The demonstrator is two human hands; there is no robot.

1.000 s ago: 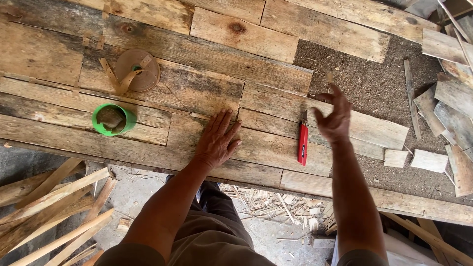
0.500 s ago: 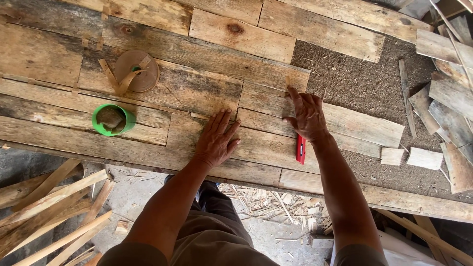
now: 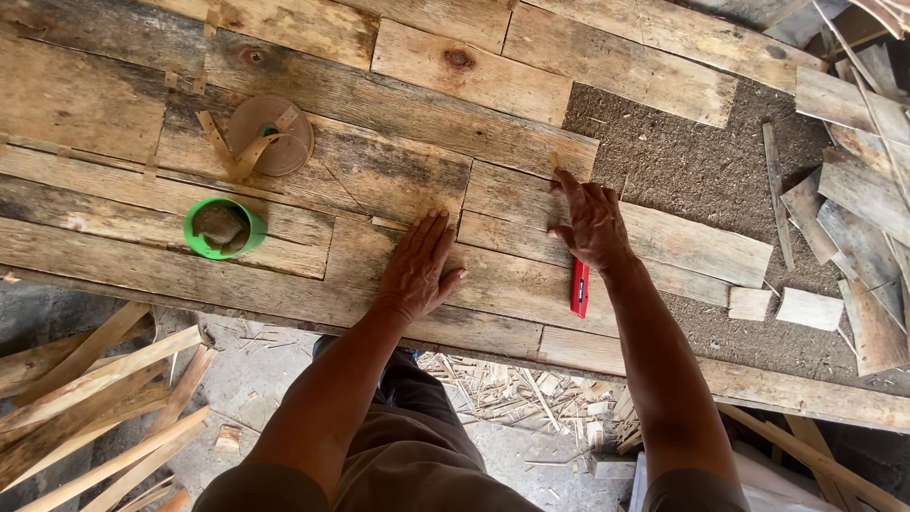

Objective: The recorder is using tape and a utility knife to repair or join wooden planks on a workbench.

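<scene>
My left hand (image 3: 418, 268) lies flat, palm down, on a weathered wooden plank (image 3: 284, 275) of the work surface. My right hand (image 3: 591, 220) rests on the neighbouring plank (image 3: 701, 248), fingers spread and pointing up toward the plank's top left corner. A red utility knife (image 3: 579, 287) lies on the wood just below the right wrist, partly hidden by it. Neither hand holds anything.
A green cup (image 3: 223, 228) stands on the planks at left. Above it lies a roll of brown tape (image 3: 273, 136) with a loose strip. Brown particle board (image 3: 682, 161) shows at right, with wood offcuts (image 3: 853, 228) piled on it. Thin slats (image 3: 85, 398) lie on the floor.
My right hand has come down and moved left, from raised above the knife to resting on the plank. The left hand has stayed flat in place.
</scene>
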